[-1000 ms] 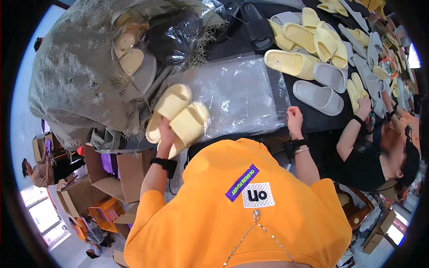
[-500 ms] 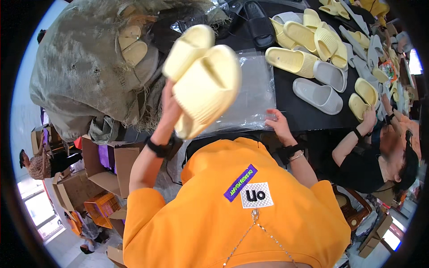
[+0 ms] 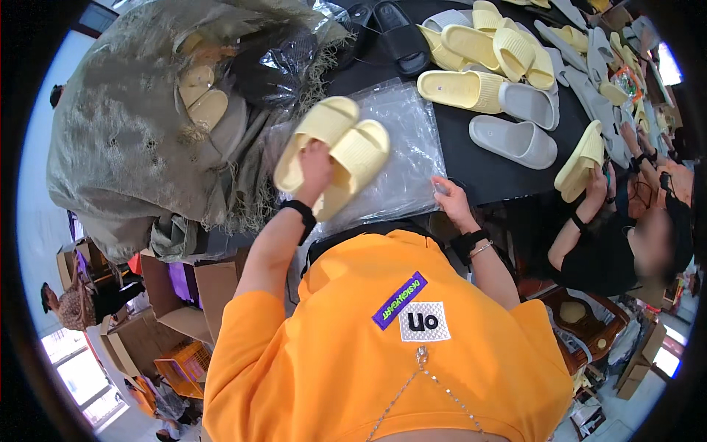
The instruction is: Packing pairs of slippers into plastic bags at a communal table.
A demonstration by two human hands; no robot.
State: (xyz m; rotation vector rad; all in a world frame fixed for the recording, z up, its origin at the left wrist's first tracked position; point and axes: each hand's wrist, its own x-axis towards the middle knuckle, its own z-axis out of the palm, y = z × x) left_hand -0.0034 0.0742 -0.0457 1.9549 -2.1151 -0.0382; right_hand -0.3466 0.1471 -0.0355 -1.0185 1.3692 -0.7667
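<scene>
A pair of pale yellow slippers (image 3: 362, 151) is in my left hand (image 3: 317, 171), soles down and toes pointing away from me. The fingers are closed round the inner sides where the two slippers meet. Beneath them, clear plastic bags (image 3: 401, 125) lie flat on the black table (image 3: 471, 166). At the near right edge of the bags, my right hand (image 3: 453, 202) has thumb and fingers pinched on the plastic. Its fingertips are partly hidden.
A big grey-green woven sack (image 3: 125, 125) with slippers inside fills the left. Black slippers (image 3: 401, 37) lie at the back. Yellow and grey slippers (image 3: 513, 140) are spread to the right, where a co-worker's hands (image 3: 595, 180) hold a yellow slipper. Cardboard boxes (image 3: 188, 295) stand lower left.
My left hand has lowered the slippers over the bags, turning them soles down. My right hand has stayed at the bag edge. The co-worker has lifted a yellow slipper.
</scene>
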